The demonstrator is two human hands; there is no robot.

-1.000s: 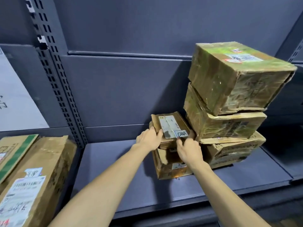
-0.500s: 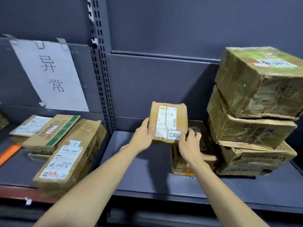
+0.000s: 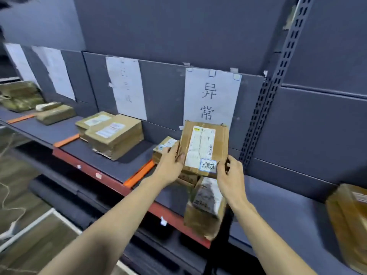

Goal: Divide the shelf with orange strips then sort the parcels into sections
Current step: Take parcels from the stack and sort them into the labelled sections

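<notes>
I hold a small brown cardboard parcel (image 3: 204, 147) upright in the air, label facing me, with a small handwritten sticker at its lower right. My left hand (image 3: 170, 162) grips its left edge and my right hand (image 3: 230, 175) its lower right corner. It hovers over the dark shelf (image 3: 111, 165), in front of a paper sign (image 3: 211, 96). Three orange strips lie across the shelf: one just left of my hands (image 3: 139, 173), one further left (image 3: 66, 140), one far left (image 3: 20, 118). Parcels sit in the sections between them.
Below my hands a taped parcel (image 3: 206, 205) overhangs the shelf's front edge, with flat parcels (image 3: 164, 145) behind it. Stacked parcels (image 3: 113, 133) fill the section to the left. A perforated upright (image 3: 266, 108) stands right of the sign. Another box (image 3: 349, 221) sits at far right.
I lifted the small parcel off the stack beside the big boxes and carried it left, past the upright. My view swung left, so the signed sections and orange strips came into sight.
</notes>
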